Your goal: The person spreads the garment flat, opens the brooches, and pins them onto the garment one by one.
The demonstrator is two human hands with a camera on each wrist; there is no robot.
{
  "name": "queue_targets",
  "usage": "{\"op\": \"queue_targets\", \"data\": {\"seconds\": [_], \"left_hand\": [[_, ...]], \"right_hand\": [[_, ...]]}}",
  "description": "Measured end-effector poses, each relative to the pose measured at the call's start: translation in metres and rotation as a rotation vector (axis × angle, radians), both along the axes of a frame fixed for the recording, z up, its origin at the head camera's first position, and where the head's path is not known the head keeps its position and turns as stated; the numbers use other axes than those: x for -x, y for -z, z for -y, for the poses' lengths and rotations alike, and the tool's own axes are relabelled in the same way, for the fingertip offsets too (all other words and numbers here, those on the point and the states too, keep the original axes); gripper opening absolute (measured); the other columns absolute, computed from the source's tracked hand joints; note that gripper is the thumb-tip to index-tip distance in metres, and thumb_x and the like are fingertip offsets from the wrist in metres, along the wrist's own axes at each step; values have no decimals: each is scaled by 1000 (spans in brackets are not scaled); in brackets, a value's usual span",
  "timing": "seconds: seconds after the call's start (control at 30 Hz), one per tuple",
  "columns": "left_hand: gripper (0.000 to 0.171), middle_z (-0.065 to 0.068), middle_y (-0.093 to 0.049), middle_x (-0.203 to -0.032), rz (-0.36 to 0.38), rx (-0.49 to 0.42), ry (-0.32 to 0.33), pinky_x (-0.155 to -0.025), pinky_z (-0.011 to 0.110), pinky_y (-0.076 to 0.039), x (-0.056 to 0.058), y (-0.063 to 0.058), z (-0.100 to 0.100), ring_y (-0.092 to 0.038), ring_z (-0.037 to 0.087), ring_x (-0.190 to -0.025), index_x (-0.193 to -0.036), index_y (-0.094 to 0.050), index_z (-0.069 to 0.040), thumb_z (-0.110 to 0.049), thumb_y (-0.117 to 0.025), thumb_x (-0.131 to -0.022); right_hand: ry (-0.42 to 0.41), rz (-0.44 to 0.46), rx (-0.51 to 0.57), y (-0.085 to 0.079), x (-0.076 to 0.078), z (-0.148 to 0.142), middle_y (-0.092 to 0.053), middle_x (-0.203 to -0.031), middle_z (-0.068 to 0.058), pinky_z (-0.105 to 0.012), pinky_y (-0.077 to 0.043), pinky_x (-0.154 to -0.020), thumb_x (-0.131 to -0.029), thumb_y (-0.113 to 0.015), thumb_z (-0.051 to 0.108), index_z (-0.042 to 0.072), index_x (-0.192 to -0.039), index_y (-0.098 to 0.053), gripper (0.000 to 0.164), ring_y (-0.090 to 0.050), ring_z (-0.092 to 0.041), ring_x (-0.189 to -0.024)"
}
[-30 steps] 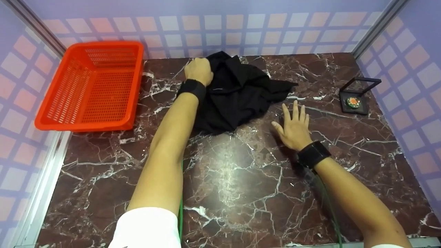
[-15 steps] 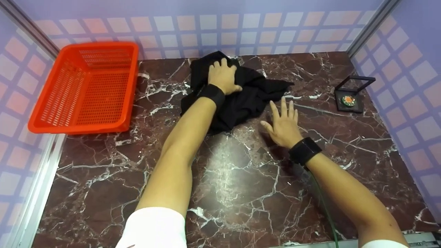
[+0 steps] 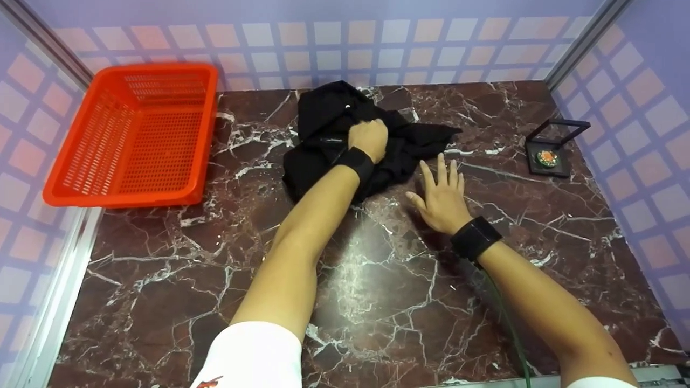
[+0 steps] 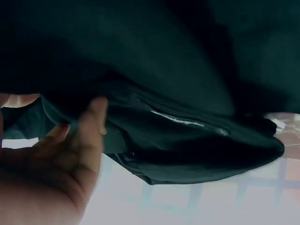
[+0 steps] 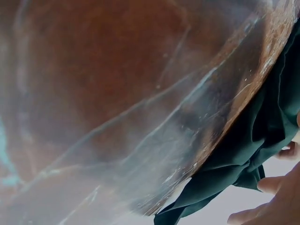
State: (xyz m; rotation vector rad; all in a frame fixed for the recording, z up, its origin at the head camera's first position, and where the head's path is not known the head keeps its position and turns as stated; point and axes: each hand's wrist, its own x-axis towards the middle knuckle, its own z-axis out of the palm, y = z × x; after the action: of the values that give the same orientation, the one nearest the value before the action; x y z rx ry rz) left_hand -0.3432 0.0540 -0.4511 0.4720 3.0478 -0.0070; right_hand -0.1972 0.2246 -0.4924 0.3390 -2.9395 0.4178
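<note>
A crumpled black garment [image 3: 323, 116] lies in folds at the back middle of the marble-patterned table. On its right part is my left hand [image 3: 369, 139], fingers curled and gripping the fabric; the fingertips are hidden from above. The left wrist view shows bent fingers [image 4: 89, 136] against the dark cloth, beside a fold with a short whitish strip [image 4: 178, 119]. My right hand [image 3: 444, 202] stays low over the table just right of the garment, its fingers spread and straight, holding nothing. In the right wrist view the cloth [image 5: 243, 145] runs along the right side.
An orange-red plastic basket [image 3: 197, 183] stands at the back left, with nothing in it. Toward the right wall is a small black frame stand [image 3: 547, 167] with a round colourful piece on it. Tiled-pattern walls [image 3: 345, 48] enclose the back and sides. A green cable trails from the right wrist.
My left hand has moved from the garment's left edge to the right across it, opening over it midway, then curling again. The garment's left part has spread out. The right hand has barely moved.
</note>
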Motion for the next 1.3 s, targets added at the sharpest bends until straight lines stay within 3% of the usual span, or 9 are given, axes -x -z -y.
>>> {"op": "queue_targets", "data": {"seconds": [0.2, 0.3, 0.5, 0.67, 0.83, 0.9, 1.1, 1.3], "left_hand": [[25, 6, -66, -109, 6, -22, 17, -70, 43, -52, 0, 4, 0, -63, 26, -94, -105, -68, -12, -15, -58, -83], [23, 5, -67, -108, 8, -36, 34, -70, 43, -52, -1, 5, 1, -63, 26, -93, -101, -71, -16, -12, -56, -84], [24, 10, -67, -105, -46, -68, 81, -72, 45, -52, -4, 2, 12, -63, 29, -92, -99, -71, -12, -8, -50, -87], [19, 12, -67, -103, -58, -121, 102, -74, 46, -51, -1, -11, 25, -63, 31, -91, -94, -70, -9, -10, -54, -84], [19, 10, -68, -101, -46, -142, 126, -75, 45, -51, -1, -24, 33, -63, 30, -91, -92, -71, -10, -15, -54, -86], [22, 7, -67, -105, -26, -154, 132, -78, 43, -51, -3, -30, 37, -63, 28, -94, -100, -71, -12, -16, -54, -87], [32, -1, -63, -118, -21, -195, 150, -86, 38, -48, -9, -47, 51, -61, 26, -103, -118, -65, -19, -15, -52, -89], [34, -2, -64, -116, -82, -236, 213, -81, 38, -50, -17, -57, 64, -62, 25, -98, -117, -66, -19, -12, -51, -88]], "right_hand": [[-6, 1, -2, 2, -2, -2, -7, -150, -28, -66, -12, -101, -90, -48, 52, 10, -146, -24, 74, -4, -51, -134], [-6, -2, -5, 5, -3, -1, -8, -149, -29, -67, -13, -101, -89, -50, 50, 9, -146, -26, 74, -5, -52, -133], [-52, 7, -48, 6, -5, 8, -10, -149, -29, -66, -14, -102, -85, -58, 50, 10, -146, -26, 80, -7, -51, -134], [-130, 23, -107, -3, -7, 26, -12, -149, -28, -61, -15, -105, -79, -66, 46, 6, -143, -30, 84, -11, -46, -135], [-225, -62, -71, -11, -11, 47, -22, -145, -29, -56, -19, -106, -77, -70, 38, 5, -140, -34, 80, -20, -45, -132], [-253, -91, -52, -12, -11, 55, -25, -143, -28, -55, -22, -105, -77, -71, 37, 7, -140, -35, 79, -24, -44, -131], [-320, -163, -33, -15, -7, 77, -32, -138, -25, -50, -42, -85, -73, -74, 29, 10, -137, -42, 74, -40, -41, -114], [-383, -167, 5, -17, -3, 98, -40, -133, -19, -45, -46, -76, -72, -76, 19, 5, -126, -54, 60, -47, -36, -100]]}}
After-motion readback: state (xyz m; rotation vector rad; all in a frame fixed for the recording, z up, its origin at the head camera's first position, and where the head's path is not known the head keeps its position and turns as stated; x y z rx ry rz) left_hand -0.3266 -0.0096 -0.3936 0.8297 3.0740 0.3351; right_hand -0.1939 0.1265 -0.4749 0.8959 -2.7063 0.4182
